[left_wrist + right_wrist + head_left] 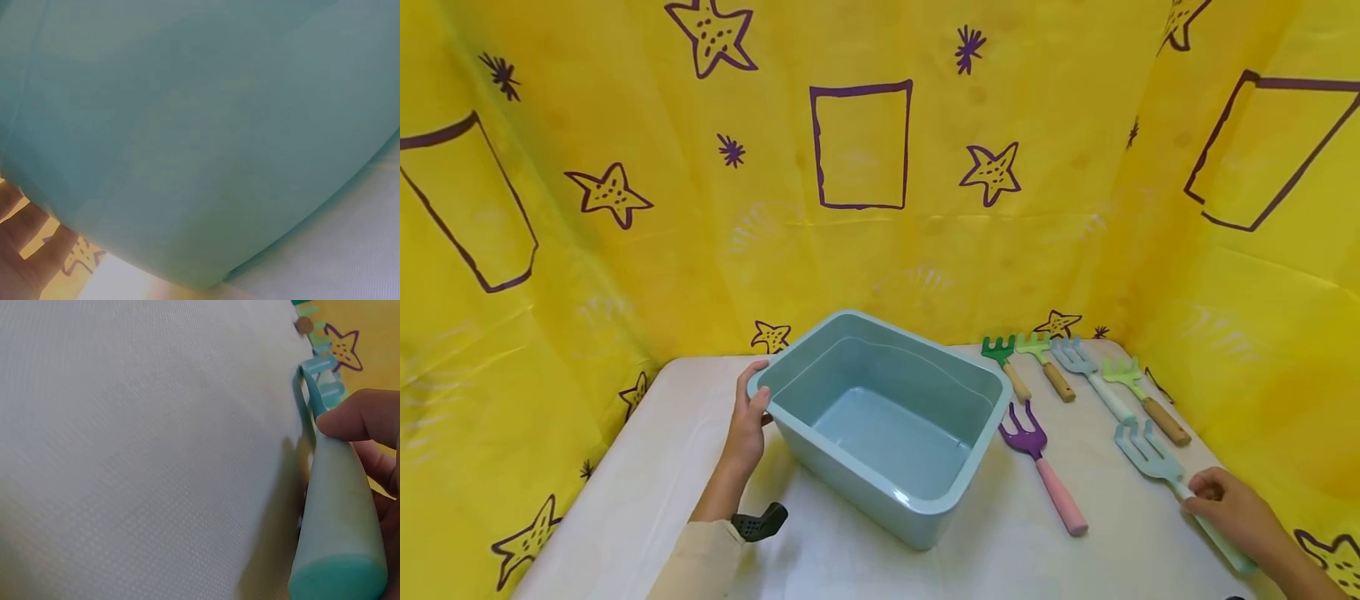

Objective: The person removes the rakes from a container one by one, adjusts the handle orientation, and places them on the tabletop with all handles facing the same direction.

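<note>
On the white desk (647, 467), the left hand (747, 425) holds the left end of the pale blue rectangular plastic tub (880, 421), fingers (751, 375) curled over its rim. Just right of the tub lies a purple toy rake with a pink handle (1041, 462). Farthest right, the right hand (1236, 508) pinches the mint handle of a light blue toy garden fork (1150, 457), which lies flat on the desk.

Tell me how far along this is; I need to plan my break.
Nothing looks done: the bin is empty. In hand: the left hand grips the bin's rim, and the right hand grips the teal rake, which lies on the table. Left: five more rakes beside the bin, among them the purple rake.
</note>
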`<state>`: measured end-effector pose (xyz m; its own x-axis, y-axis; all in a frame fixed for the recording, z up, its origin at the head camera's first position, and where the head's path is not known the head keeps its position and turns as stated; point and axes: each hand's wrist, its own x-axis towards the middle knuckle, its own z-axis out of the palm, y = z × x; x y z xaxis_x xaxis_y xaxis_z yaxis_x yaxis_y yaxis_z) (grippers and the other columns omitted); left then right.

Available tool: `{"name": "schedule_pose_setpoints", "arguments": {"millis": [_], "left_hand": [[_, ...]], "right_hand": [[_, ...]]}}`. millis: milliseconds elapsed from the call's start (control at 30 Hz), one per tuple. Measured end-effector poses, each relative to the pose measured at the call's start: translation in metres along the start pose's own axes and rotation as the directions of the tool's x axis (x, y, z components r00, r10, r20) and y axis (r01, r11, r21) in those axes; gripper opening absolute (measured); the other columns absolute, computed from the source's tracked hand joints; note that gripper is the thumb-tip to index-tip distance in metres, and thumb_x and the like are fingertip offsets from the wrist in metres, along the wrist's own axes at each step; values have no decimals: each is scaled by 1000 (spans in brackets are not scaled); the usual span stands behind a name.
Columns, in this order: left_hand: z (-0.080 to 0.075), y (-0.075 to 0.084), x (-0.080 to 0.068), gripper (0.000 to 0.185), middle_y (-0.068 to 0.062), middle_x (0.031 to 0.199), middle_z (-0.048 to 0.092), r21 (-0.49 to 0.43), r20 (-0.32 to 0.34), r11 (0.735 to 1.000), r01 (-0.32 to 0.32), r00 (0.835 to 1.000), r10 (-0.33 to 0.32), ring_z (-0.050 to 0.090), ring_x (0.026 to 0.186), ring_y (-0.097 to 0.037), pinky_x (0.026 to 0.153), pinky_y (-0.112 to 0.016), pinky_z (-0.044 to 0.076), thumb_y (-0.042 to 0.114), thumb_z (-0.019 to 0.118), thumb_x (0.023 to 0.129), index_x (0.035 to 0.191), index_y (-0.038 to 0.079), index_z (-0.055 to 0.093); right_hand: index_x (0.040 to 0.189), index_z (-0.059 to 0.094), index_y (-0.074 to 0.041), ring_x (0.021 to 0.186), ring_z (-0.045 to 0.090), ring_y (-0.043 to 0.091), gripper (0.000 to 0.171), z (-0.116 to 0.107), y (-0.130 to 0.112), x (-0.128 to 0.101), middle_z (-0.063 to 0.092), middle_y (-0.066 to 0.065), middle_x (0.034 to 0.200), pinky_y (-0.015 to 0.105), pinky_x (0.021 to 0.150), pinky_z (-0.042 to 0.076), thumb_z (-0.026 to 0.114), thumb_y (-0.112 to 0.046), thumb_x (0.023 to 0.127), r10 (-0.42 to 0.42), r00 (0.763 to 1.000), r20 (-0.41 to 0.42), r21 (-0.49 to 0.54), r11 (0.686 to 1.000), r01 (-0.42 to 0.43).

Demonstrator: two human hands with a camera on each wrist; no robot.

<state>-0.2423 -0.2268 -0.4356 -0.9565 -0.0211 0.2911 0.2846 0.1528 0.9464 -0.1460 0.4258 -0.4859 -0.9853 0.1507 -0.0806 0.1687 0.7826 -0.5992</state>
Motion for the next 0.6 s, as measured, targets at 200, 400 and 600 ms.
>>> {"name": "schedule_pose_setpoints", "arguments": {"millis": [200, 400, 600], "left_hand": [[-9, 1, -8, 49, -9, 146, 35, 44, -16, 999, 7, 1000, -6, 37, 126, -31, 98, -58, 31, 37, 31, 103, 149, 24, 21], [-7, 0, -8, 50, -11, 145, 35, 30, -2, 1000, 1, 1000, 0, 38, 126, -32, 98, -59, 31, 37, 33, 103, 148, 21, 21], [0, 3, -3, 50, -10, 147, 33, 35, 30, 999, 13, 999, -14, 35, 129, -34, 100, -62, 30, 38, 33, 102, 149, 26, 20]], "right_hand": [[97, 55, 3, 74, 51, 16, 32, 2, -2, 8, 60, 4, 84, 27, 62, 42, 70, -22, 86, -25, 1000, 3, -5, 1000, 25], [99, 56, 3, 76, 53, 18, 35, -2, 3, 7, 61, 6, 87, 31, 64, 42, 71, -26, 85, 14, 1000, 21, -18, 1000, -13], [98, 56, 3, 77, 55, 22, 36, -10, 5, 2, 62, 8, 86, 32, 64, 41, 72, -26, 84, 55, 998, -29, -43, 997, -56]]}}
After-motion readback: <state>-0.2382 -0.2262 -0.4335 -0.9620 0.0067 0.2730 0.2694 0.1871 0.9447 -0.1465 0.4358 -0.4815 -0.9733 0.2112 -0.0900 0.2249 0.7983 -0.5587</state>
